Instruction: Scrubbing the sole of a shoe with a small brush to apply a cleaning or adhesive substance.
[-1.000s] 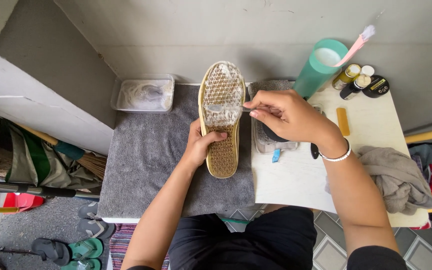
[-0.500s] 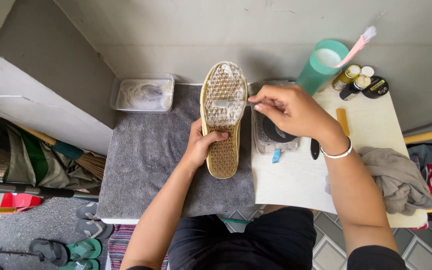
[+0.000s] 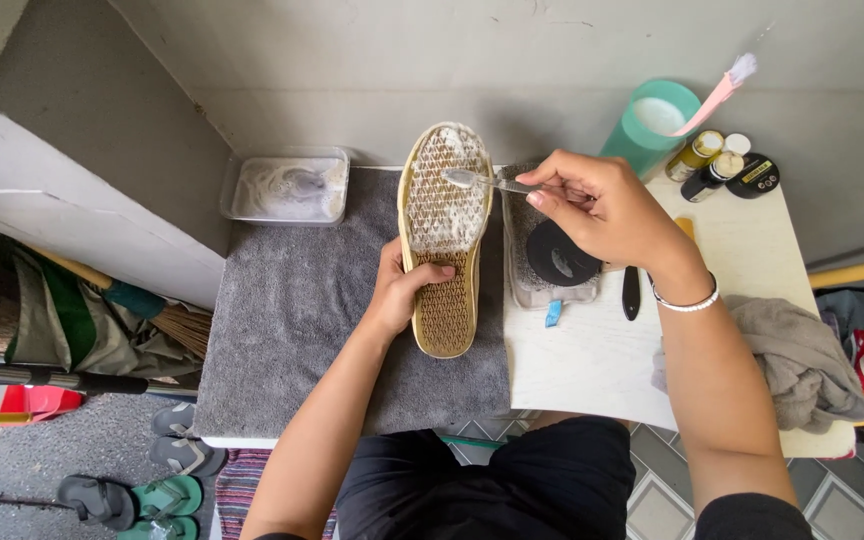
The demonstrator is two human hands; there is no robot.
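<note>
One shoe [image 3: 444, 240] is present, turned sole-up on the grey towel [image 3: 292, 310] that covers the left part of the table [image 3: 592, 370]. The left hand [image 3: 402, 290] is closed around the shoe's left edge at mid-length, thumb on the sole. The right hand [image 3: 602, 205] is closed on one small brush [image 3: 477, 180], pinched between thumb and fingers, its head touching the foamy forward part of the sole.

Counted items nearby: one clear tray [image 3: 287, 188] of sudsy water behind the towel; one teal cup [image 3: 652, 125] with one pink brush [image 3: 717, 92] standing in it; two small bottles [image 3: 704, 165] and one round black tin [image 3: 755, 175] beside the cup; one crumpled grey cloth [image 3: 802, 360] at the table's right edge. A second shoe [image 3: 552, 255] lies under the right hand, partly hidden.
</note>
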